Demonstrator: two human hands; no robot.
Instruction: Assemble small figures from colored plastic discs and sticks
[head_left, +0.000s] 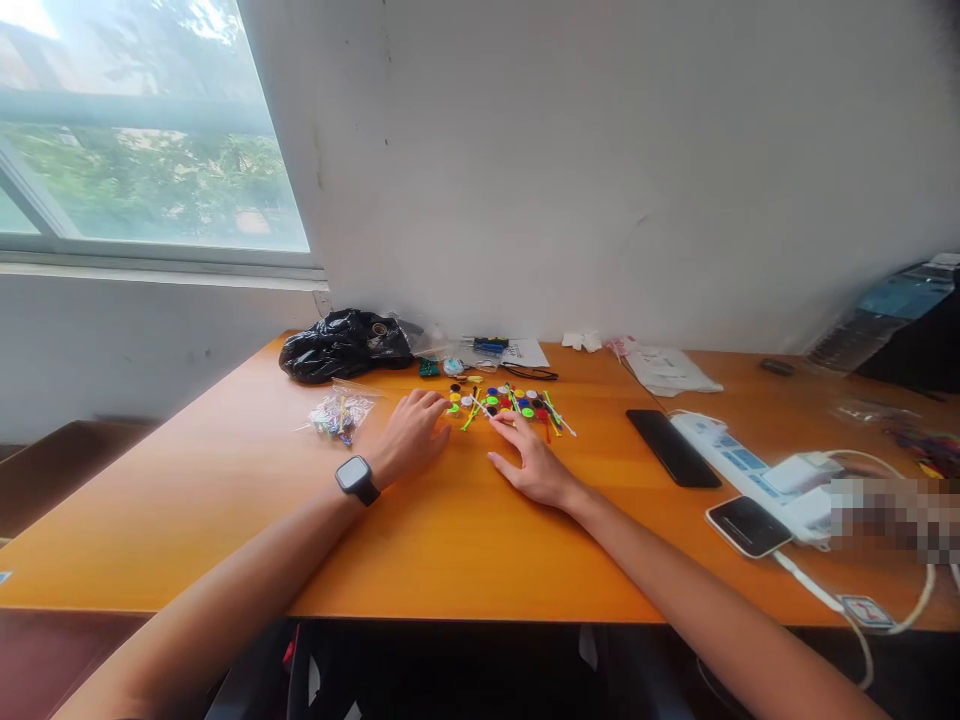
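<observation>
A patch of small coloured plastic pieces lies on the wooden table (450, 540) in front of me: round discs (528, 412) in several colours mixed with thin sticks (559, 413). My left hand (411, 435), a dark watch (355, 478) on its wrist, rests palm down at the patch's left side. Its fingers stretch toward a green disc (453, 409), and I see nothing held. My right hand (534, 465) reaches the near side, thumb apart from the extended fingers. Its fingertips are by a white stick (481, 407); whether they touch it I cannot tell.
Left of my hands lies a clear bag (337, 415) of small pieces. A black plastic bag (345, 345) sits by the wall. On the right are a black phone (672, 447), a white power strip (739, 462) with plugs, and a charging device (748, 526) with its cable.
</observation>
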